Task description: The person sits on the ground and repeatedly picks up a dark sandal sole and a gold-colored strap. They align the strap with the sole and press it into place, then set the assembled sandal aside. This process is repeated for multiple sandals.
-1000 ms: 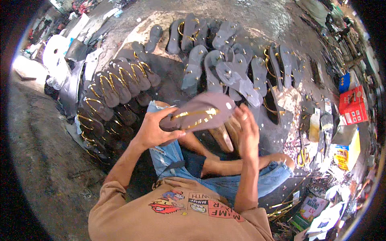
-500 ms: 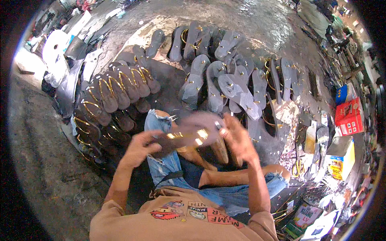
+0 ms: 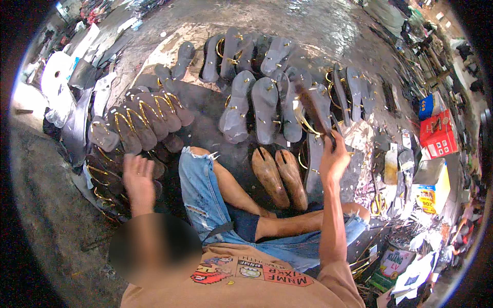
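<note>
My right hand point(image 3: 336, 159) grips the end of a dark sandal point(image 3: 314, 109), raised edge-on and slightly blurred, with a gold strap on its side. My left hand point(image 3: 139, 177), blurred and fingers stretched, holds nothing beside the left-hand rows of gold-strapped sandals point(image 3: 146, 120). One sandal point(image 3: 103, 135) lies sole up at the near edge of those rows. Two brown foot-shaped lasts point(image 3: 269, 177) stand between my legs. Beyond them spread several grey sandals, soles up, with gold strap ends poking through, such as the sole point(image 3: 265, 110).
A red box point(image 3: 437, 134) and a yellow and white box point(image 3: 431, 186) are on the right, with a green tin point(image 3: 391, 269) nearer. Scissors point(image 3: 378, 203) lie by scraps. White and dark sheet material point(image 3: 57, 74) is heaped at far left.
My hands have parted from the sandal they both held. The left moved to the left rows, where a sole-up sandal now lies. The right has lifted a sandal from the grey group.
</note>
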